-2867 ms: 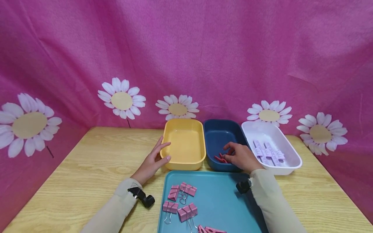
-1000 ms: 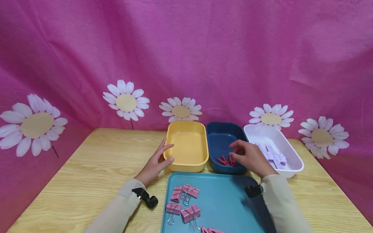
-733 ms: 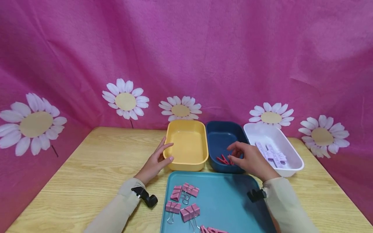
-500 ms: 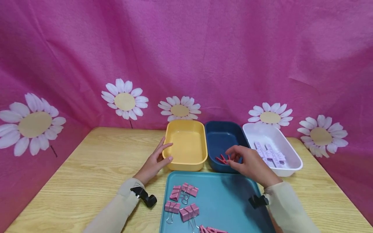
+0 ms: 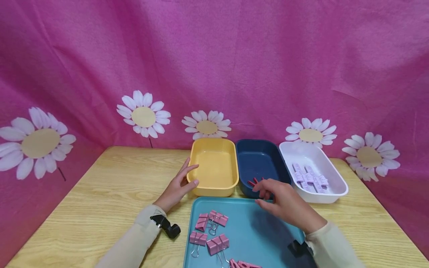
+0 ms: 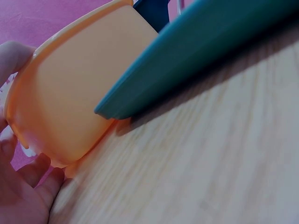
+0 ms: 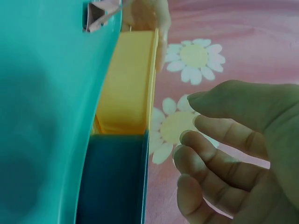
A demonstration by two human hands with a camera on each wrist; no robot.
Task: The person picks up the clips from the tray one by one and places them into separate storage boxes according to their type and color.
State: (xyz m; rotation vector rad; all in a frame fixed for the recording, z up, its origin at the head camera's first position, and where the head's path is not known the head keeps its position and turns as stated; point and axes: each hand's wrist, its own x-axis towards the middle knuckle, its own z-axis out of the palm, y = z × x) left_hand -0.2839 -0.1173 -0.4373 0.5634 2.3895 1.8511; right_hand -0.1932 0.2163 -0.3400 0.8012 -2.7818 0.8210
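Note:
In the head view my left hand [image 5: 175,188] touches the left rim of the yellow bin [image 5: 214,165], thumb and fingers at its edge. The left wrist view shows fingers around the outside of that bin [image 6: 79,84]. My right hand [image 5: 289,204] hovers over the teal tray's back edge, in front of the navy bin [image 5: 258,160]. Its fingers are loosely bent and hold nothing, as the right wrist view also shows. Red clips [image 5: 253,182] lie in the navy bin, partly hidden behind the right hand.
The teal tray [image 5: 248,230] holds several pink binder clips [image 5: 218,244] on its left and pink pegs [image 5: 242,264] at the front. A white bin [image 5: 330,173] with lilac ribbon-like pieces [image 5: 306,178] stands on the right. A pink curtain with daisies hangs behind the wooden table [image 5: 100,193].
My right hand has moved back from inside the navy bin toward me, over the tray, leaving red clips in the bin. My left hand has stayed at the yellow bin.

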